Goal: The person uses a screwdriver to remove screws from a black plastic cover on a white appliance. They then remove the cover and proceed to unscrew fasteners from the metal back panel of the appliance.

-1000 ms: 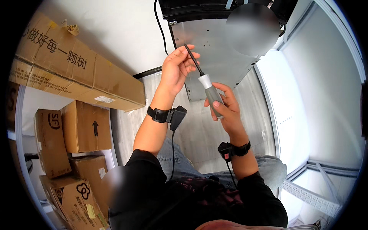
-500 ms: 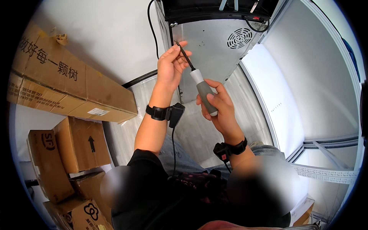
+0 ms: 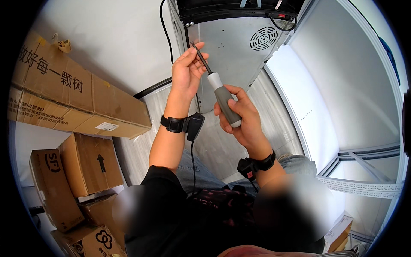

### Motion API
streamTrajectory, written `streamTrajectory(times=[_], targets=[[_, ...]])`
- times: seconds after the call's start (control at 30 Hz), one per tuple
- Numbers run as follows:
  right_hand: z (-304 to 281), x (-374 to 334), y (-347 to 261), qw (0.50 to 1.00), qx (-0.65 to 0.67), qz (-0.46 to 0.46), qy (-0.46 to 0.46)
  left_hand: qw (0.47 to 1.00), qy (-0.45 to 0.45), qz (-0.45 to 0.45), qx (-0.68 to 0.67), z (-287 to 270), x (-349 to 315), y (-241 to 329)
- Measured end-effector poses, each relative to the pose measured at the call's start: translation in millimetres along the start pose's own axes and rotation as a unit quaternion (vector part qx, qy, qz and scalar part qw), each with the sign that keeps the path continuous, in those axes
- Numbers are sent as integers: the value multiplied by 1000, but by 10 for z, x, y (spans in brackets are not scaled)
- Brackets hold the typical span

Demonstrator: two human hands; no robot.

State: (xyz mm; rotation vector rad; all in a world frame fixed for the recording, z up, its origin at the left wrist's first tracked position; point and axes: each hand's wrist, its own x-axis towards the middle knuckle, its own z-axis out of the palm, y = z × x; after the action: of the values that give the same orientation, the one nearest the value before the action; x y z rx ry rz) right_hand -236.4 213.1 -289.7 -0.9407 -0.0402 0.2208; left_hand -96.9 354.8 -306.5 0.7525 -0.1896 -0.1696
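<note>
My right hand (image 3: 242, 112) grips the grey handle of a screwdriver (image 3: 225, 103), whose dark shaft slants up and to the left. Near the tip of that shaft, the thumb and forefinger of my left hand (image 3: 187, 70) pinch it, while the other fingers curl loosely. The tip meets the left edge of a grey metal panel (image 3: 233, 58) on an upright appliance. Whether a screw sits under the tip is too small to tell. A round slotted vent (image 3: 263, 38) is cut into the panel's upper right. Each wrist wears a black strap with a small box and cable.
A long cardboard box (image 3: 81, 94) leans along the left, with several smaller cartons (image 3: 92, 165) below it. The appliance's black top (image 3: 239, 10) has a cable (image 3: 282, 25) looping at its right. White panels and a metal frame (image 3: 368, 167) stand at the right.
The view has shifted slightly, so the panel and both hands sit a little more to the left and higher. Both hands keep their hold on the screwdriver.
</note>
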Motion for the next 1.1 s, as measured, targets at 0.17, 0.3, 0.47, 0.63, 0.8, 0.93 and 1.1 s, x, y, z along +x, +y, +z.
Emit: streamTrajectory(times=[0.17,0.3,0.47,0.63,0.8,0.93,1.1], targets=[[37,-11,-21,1000,25,6,-3,1000,-14,-14,4,-46,2,10],[53,-17,-32,1000,30,4,-2,1000,-20,-12,1,-33,-4,21],[63,-32,-27,999,41,8,1,1000,-6,-9,-21,-15,-5,-17],[84,-23,-67,998,64,21,-4,1000,-19,-7,-24,-39,11,-34],[69,-26,-73,995,-86,-10,41,999,14,-11,-35,20,-8,-30],[63,7,24,959,-259,-66,99,999,24,-5,37,83,-58,-25],[109,-56,64,974,-216,-30,66,999,19,-33,39,71,-47,43]])
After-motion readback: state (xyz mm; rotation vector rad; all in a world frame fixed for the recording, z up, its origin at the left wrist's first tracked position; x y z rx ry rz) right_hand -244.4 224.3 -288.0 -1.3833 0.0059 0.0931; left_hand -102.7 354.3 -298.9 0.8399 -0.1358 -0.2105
